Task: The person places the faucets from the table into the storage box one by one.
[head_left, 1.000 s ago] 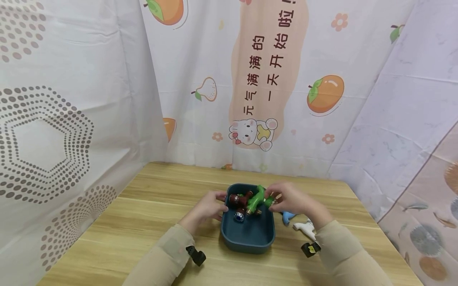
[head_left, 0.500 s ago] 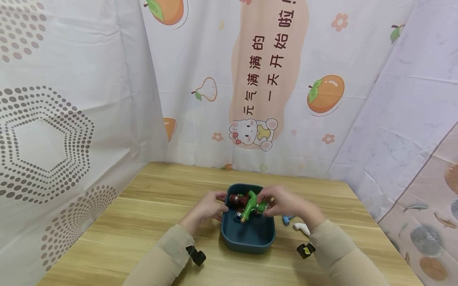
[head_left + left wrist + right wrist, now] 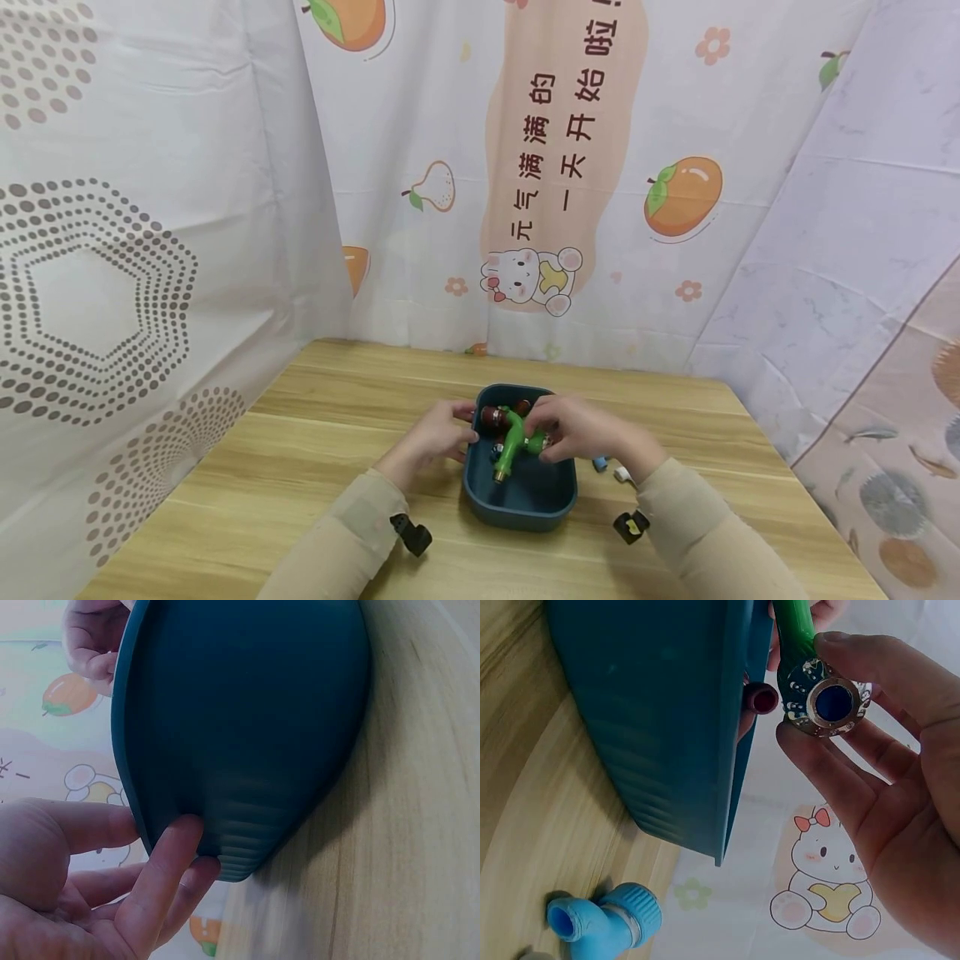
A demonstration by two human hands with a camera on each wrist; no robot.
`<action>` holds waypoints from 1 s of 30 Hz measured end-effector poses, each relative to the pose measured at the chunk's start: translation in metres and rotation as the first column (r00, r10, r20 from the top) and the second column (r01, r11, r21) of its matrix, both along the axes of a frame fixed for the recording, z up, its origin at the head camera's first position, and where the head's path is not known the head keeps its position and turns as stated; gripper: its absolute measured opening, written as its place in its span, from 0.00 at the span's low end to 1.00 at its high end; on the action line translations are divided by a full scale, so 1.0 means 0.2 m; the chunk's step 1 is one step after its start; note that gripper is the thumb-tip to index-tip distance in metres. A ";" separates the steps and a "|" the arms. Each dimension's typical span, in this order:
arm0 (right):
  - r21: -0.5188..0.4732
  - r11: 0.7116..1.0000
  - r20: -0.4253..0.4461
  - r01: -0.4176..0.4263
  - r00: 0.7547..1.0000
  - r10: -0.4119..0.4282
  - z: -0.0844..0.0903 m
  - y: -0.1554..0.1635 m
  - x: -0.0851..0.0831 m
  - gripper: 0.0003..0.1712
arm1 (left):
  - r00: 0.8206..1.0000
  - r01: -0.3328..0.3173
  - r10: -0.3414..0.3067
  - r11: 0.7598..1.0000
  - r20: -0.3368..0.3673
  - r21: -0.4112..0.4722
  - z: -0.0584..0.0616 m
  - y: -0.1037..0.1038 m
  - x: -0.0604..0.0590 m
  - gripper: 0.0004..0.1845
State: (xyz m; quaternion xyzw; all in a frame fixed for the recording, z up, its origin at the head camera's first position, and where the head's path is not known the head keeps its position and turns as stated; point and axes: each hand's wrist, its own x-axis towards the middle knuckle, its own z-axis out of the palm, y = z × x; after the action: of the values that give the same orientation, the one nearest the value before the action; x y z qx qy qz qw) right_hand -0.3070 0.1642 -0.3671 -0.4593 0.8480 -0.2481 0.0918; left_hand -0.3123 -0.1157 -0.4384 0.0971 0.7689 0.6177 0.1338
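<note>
A green faucet (image 3: pixel 513 446) is in the grip of my right hand (image 3: pixel 570 427). In the right wrist view, thumb and fingers pinch its shiny metal end, around a dark blue centre. In the head view, its spout points toward me over the dark teal plastic bin (image 3: pixel 520 518). Beneath it inside the bin lie dark red faucets (image 3: pixel 492 418), partly hidden by the green one. My left hand (image 3: pixel 437 430) holds the bin's left side, one digit at the rim (image 3: pixel 129 750) and other fingertips against the outer wall (image 3: pixel 247 697).
To the right of the bin, a blue faucet (image 3: pixel 604 922) lies on the wooden table (image 3: pixel 337 467). Close to it is a white faucet (image 3: pixel 622 474), mostly hidden by my right arm. Printed curtains (image 3: pixel 420 283) hang behind the table and at both sides.
My right hand has moved left over the bin with the green faucet, whose spout has swung toward me. My left hand and the bin have stayed in place.
</note>
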 end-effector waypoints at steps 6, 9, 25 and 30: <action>0.021 1.000 0.023 -0.022 1.000 0.021 0.00 -0.03 0.00 0.15 | 1.000 -0.001 0.001 1.000 0.000 0.002 0.01 0.00 0.00 0.32; 0.032 0.999 0.028 -0.029 0.999 0.028 -0.01 -0.05 0.00 0.16 | 1.000 -0.002 0.002 1.000 0.001 0.000 0.01 0.00 0.00 0.32; 0.080 0.997 0.074 -0.016 0.997 0.011 -0.05 -0.12 0.01 0.15 | 1.000 0.012 -0.012 1.000 -0.006 -0.003 0.00 -0.01 0.00 0.32; 0.038 0.999 0.082 -0.002 0.997 -0.001 -0.05 -0.12 0.02 0.15 | 1.000 0.010 -0.010 1.000 -0.007 -0.007 0.01 -0.01 0.00 0.32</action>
State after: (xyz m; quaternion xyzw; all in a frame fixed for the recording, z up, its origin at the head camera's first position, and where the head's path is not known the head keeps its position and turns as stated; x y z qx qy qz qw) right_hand -0.3039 0.1407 -0.3773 -0.4470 0.8480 -0.2505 0.1356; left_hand -0.3123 -0.1169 -0.4372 0.1025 0.7710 0.6140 0.1344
